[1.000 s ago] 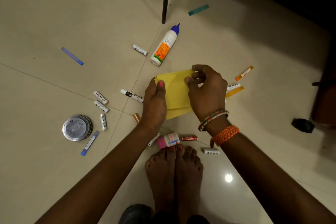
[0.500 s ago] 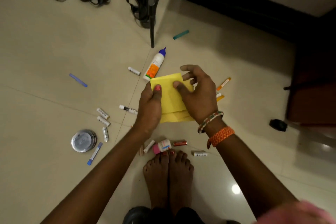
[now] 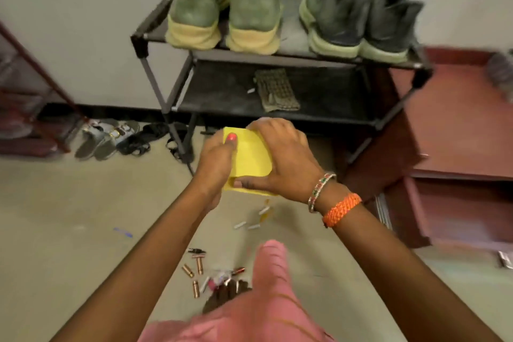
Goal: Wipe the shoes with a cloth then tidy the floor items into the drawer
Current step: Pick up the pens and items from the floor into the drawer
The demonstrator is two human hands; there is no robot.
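A folded yellow cloth [image 3: 251, 157] is held between both hands in front of a black shoe rack [image 3: 277, 116]. My left hand [image 3: 215, 164] grips its left edge with the thumb on top. My right hand [image 3: 280, 159] covers its right side, thumb under the lower edge. On the rack's top shelf stand a pair of green shoes [image 3: 224, 11] and a pair of dark grey shoes [image 3: 358, 14]. Batteries [image 3: 194, 272] and other small items [image 3: 249, 223] lie scattered on the floor below my arms. An open reddish wooden drawer [image 3: 460, 203] is at the right.
A brownish cloth [image 3: 276, 90] lies on the rack's lower shelf. Sandals [image 3: 111, 136] sit on the floor left of the rack, beside a red frame [image 3: 33, 108]. A blue stick [image 3: 123, 232] lies on the tiles. A foot [image 3: 226, 296] and pink garment [image 3: 249, 308] show below.
The view has swung up from the floor to the shoe rack. Both hands still hold the yellow cloth, now raised in front of the rack, with the right hand over more of it.
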